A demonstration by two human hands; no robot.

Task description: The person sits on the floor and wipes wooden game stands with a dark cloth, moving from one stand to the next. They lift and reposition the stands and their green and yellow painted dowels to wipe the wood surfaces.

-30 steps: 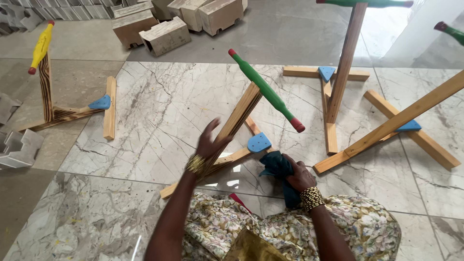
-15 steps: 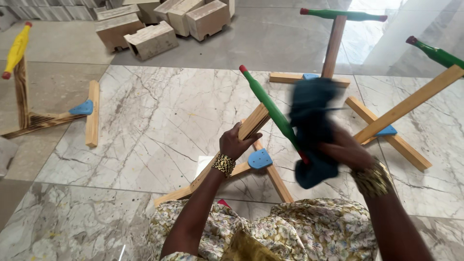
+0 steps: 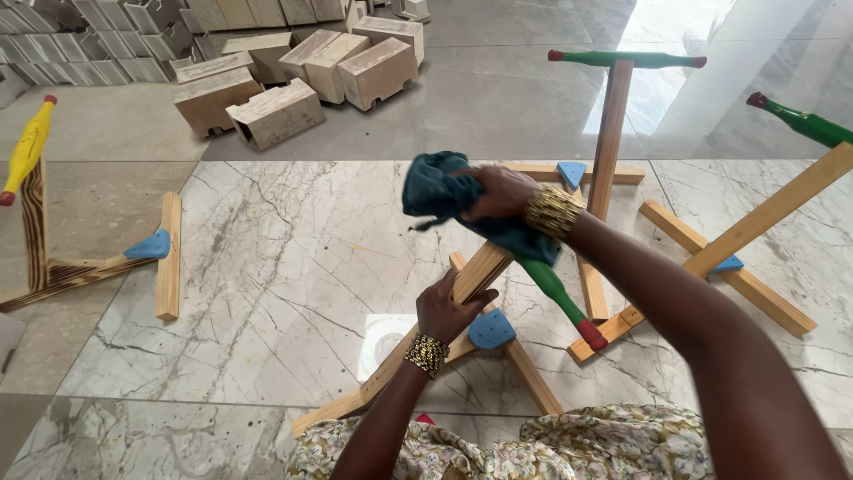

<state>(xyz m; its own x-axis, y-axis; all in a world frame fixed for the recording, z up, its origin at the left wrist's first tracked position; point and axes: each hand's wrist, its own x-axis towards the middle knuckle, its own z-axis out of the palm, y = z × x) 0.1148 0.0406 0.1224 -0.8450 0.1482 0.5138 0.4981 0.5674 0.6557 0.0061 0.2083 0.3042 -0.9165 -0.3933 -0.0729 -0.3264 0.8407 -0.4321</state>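
Left hand point(image 3: 455, 308): closed around the slanted wooden post point(image 3: 480, 271) of the near stand, fingers wrapped over it just above the blue bracket point(image 3: 491, 329); a gold beaded bracelet point(image 3: 427, 353) is worn at the wrist
Right hand point(image 3: 503, 192): clenched on a dark teal cloth point(image 3: 437, 189), which is bunched in the grip and pressed over the upper end of the green handle point(image 3: 553, 286); a gold bracelet point(image 3: 551, 212) is worn at this wrist too
Near stand: tilted, the wooden post leaning up to the right; the green handle is fixed across its top, red tip point(image 3: 592, 335) pointing down toward the floor point(image 3: 267, 258); the base bars are spread on the marble tiles in front of the lap
Cloth: held above the floor, against the handle, part of it hanging below the hand
Other stands: one upright behind with a green crossbar point(image 3: 625, 59); one lying tilted at right point(image 3: 764, 218); one with a yellow handle point(image 3: 27, 147) lying at far left
Background: wooden blocks point(image 3: 284, 80) heaped on the grey floor, well apart from the hands
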